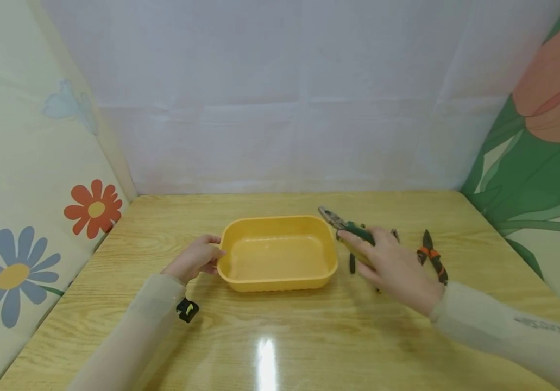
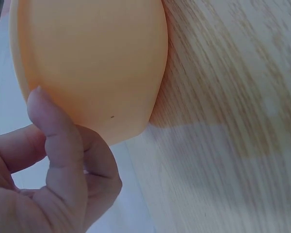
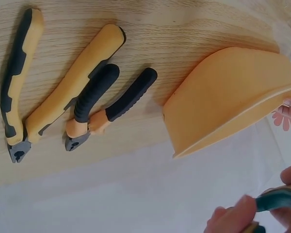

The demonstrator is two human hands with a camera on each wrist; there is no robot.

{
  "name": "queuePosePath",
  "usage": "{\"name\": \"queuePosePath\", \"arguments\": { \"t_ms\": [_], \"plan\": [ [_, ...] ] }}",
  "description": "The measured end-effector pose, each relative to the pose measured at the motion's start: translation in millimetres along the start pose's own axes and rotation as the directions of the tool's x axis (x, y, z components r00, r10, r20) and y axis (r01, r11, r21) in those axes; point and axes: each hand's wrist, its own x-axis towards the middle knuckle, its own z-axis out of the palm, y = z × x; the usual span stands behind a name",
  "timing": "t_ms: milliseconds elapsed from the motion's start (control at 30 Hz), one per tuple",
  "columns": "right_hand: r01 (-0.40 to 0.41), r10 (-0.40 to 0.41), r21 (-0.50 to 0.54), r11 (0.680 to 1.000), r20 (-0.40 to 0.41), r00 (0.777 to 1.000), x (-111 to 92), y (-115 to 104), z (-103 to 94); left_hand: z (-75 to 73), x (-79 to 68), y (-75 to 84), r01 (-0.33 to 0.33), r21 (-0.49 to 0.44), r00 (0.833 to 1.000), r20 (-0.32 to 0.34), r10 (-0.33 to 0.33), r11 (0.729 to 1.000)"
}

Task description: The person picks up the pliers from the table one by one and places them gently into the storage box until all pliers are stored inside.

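Observation:
A yellow plastic basin [image 1: 277, 252] sits on the wooden table. My left hand [image 1: 196, 258] pinches its left rim; in the left wrist view the thumb [image 2: 58, 136] lies against the basin wall. To the right, my right hand [image 1: 397, 266] grips a pair of combination pliers [image 1: 335, 221] with green and yellow handles, held above the table. The metal head of these pliers points up and left, near the basin's back right corner. Only part of the green handle [image 3: 281, 198] shows in the right wrist view.
Pliers with black and orange handles [image 3: 94, 94] lie beside larger yellow-and-black-handled pliers [image 3: 70, 80], right of the basin; my right hand partly covers them in the head view. A white cloth [image 1: 284, 146] hangs behind the table, and flower-printed panels [image 1: 16, 163] flank it.

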Motion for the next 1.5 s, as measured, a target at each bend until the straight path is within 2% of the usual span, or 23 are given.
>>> {"name": "queuePosePath", "arguments": {
  "t_ms": [200,467,900,1033,1267,1500],
  "plan": [
    [-0.008,0.008,0.01,1.0,0.016,1.0,4.4,-1.8,1.4,0.0,0.9,0.0,0.008,-0.001,1.0,-0.005,-0.008,1.0],
    [-0.012,0.013,-0.03,0.999,0.046,0.999,11.1,-4.4,7.0,-0.6,0.6,0.2,0.007,-0.001,1.0,-0.003,-0.007,1.0],
    [0.087,-0.089,-0.082,0.993,-0.018,0.996,21.1,-12.3,20.9,0.1,1.4,-1.4,0.011,-0.008,1.0,-0.009,-0.011,1.0],
    [0.101,-0.102,-0.064,0.993,-0.017,0.995,23.2,-15.1,22.7,0.6,1.1,-1.8,0.007,-0.015,1.0,-0.013,-0.007,1.0],
    [0.079,-0.079,0.024,0.997,0.041,0.996,26.4,-18.5,24.6,1.7,0.3,-0.9,0.016,-0.011,1.0,-0.02,-0.016,1.0],
    [0.104,-0.105,0.03,0.994,0.046,0.993,32.4,-21.4,27.1,2.1,-1.3,0.6,0.01,-0.005,1.0,-0.02,-0.01,1.0]
  ]
}}
